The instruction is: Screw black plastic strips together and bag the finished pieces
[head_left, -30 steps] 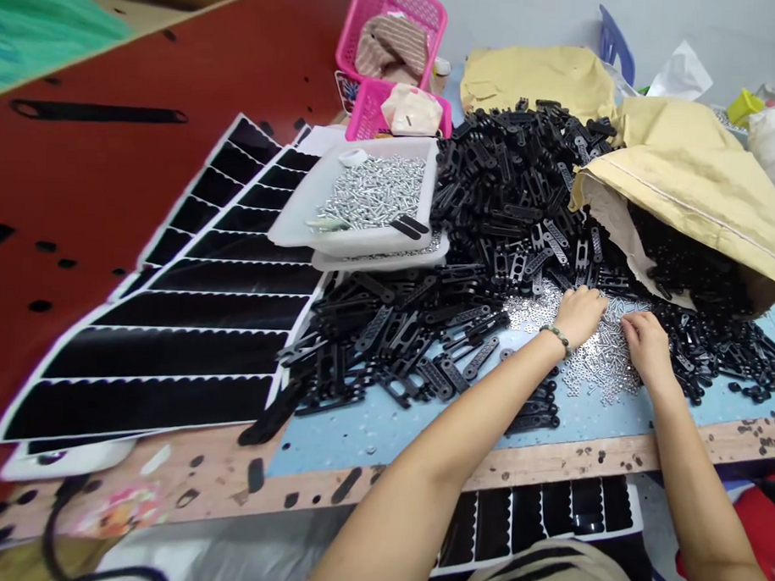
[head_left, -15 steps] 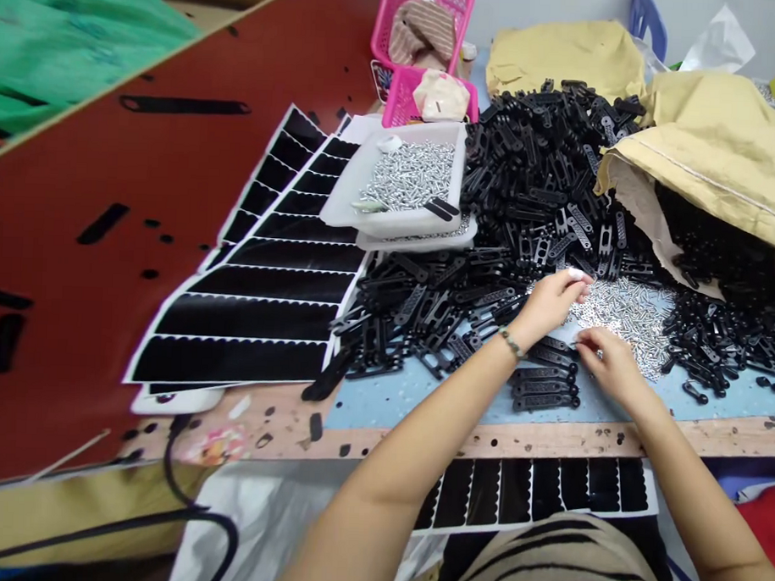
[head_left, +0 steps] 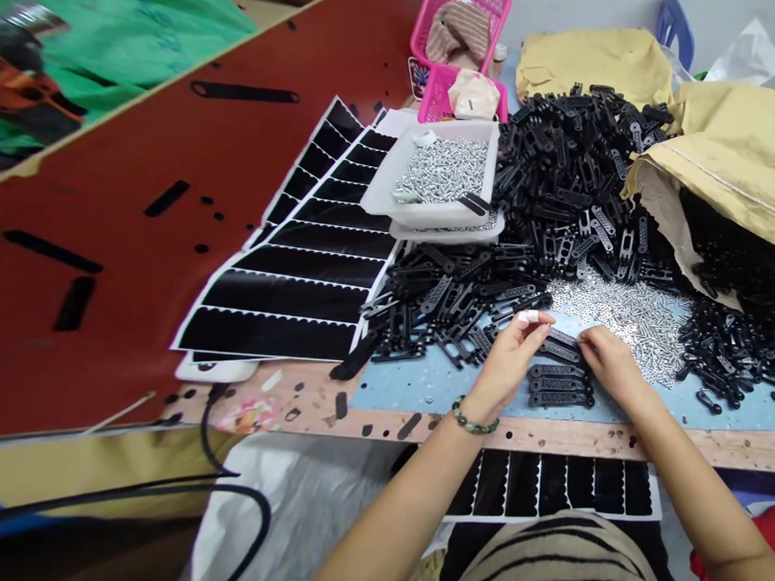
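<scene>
My left hand (head_left: pixel 511 356) is pinched closed, with white tape on a fingertip, at the left end of a black plastic link piece (head_left: pixel 560 335). What its fingertips hold is too small to tell. At the right end of that piece, my right hand (head_left: pixel 609 359) has thumb and fingers pressed together, and its grip hides whatever is inside. Another black link lies just below. Nearer the table edge, several similar links (head_left: pixel 557 386) are lined up side by side. Just beyond both hands spreads a heap of small silvery metal pins and rings (head_left: pixel 628 316).
A large heap of black plastic parts (head_left: pixel 570 161) covers the back. White tubs of metal pins (head_left: pixel 446 170) stand left of it, before pink baskets (head_left: pixel 461 94). Black adhesive sheets (head_left: pixel 286 287) lie left, beside a red-brown board (head_left: pixel 120 315). A yellow sack (head_left: pixel 728 167) spills parts at right.
My left hand has drawn back from the metal heap to the black link, close to my right hand. My right hand stays by the link's end. The view has turned slightly left.
</scene>
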{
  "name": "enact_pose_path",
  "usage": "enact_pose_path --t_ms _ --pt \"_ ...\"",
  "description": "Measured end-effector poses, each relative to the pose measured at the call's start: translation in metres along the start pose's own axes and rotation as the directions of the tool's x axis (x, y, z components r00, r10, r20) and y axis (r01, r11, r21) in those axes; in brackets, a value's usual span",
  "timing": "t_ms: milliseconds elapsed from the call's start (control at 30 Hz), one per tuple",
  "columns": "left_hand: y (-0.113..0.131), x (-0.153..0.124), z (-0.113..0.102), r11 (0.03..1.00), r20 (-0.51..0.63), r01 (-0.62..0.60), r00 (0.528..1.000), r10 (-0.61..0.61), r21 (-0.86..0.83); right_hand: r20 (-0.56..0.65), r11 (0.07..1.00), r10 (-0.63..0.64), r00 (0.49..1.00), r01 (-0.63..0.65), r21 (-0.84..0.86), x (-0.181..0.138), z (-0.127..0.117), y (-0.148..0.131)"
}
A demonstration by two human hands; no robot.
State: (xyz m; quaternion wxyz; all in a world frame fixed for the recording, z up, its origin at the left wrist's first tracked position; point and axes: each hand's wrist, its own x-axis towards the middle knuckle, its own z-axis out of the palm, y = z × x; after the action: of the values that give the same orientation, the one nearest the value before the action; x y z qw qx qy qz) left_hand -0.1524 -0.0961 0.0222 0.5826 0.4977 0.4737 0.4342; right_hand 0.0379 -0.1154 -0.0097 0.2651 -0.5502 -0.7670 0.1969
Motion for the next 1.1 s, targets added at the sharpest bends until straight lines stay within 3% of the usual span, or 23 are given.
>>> enact_pose_path --t_ms 67,200,300,400,533,633,733,833,967,1100 --pt "-0.001 -0.002 0.0 1.0 -0.029 -0.002 1.0 0.002 0.02 0.019 0.999 -0.022 1.0 0.023 -0.032 -0.001 0.0 0.002" --pt "-0.004 -0.007 0.002 1.0 0.045 -0.01 0.999 0.009 0.016 0.022 0.994 -0.075 0.997 0.077 -0.08 -0.003 0.002 0.005" --pt "-0.006 -0.012 0.006 0.982 0.079 -0.12 0.991 0.109 0.149 -0.016 0.992 -0.077 0.997 0.075 -0.105 -0.005 0.004 0.005" --pt "-0.011 -0.015 0.012 0.871 0.102 -0.254 0.967 0.232 0.421 0.019 0.986 -0.111 0.994 0.113 -0.119 -0.006 0.006 0.002" --pt "-0.021 -0.015 0.019 0.679 0.215 -0.34 0.94 0.264 0.651 0.044 0.993 -0.114 0.992 0.115 -0.016 -0.007 -0.003 0.005" --pt "-0.027 -0.013 0.023 0.571 0.294 -0.414 0.909 0.294 0.709 -0.132 1.0 -0.022 0.991 0.024 0.015 -0.003 -0.023 0.028" --pt "-0.028 -0.012 0.024 0.481 0.361 -0.488 0.87 0.335 0.728 -0.321 0.965 0.141 0.937 -0.203 -0.169 0.005 -0.043 0.059" --pt "-0.025 -0.011 0.023 0.383 0.406 -0.534 0.837 0.367 0.754 -0.258 0.886 0.213 0.942 -0.297 -0.355 0.014 -0.053 0.08" --pt "-0.023 -0.013 0.022 0.269 0.449 -0.555 0.815 0.368 0.787 -0.156 0.842 0.191 0.969 -0.244 -0.482 0.022 -0.053 0.083" --pt "-0.017 -0.017 0.02 0.289 0.436 -0.561 0.808 0.397 0.776 -0.158 0.824 0.194 0.968 -0.249 -0.509 0.018 -0.053 0.079"
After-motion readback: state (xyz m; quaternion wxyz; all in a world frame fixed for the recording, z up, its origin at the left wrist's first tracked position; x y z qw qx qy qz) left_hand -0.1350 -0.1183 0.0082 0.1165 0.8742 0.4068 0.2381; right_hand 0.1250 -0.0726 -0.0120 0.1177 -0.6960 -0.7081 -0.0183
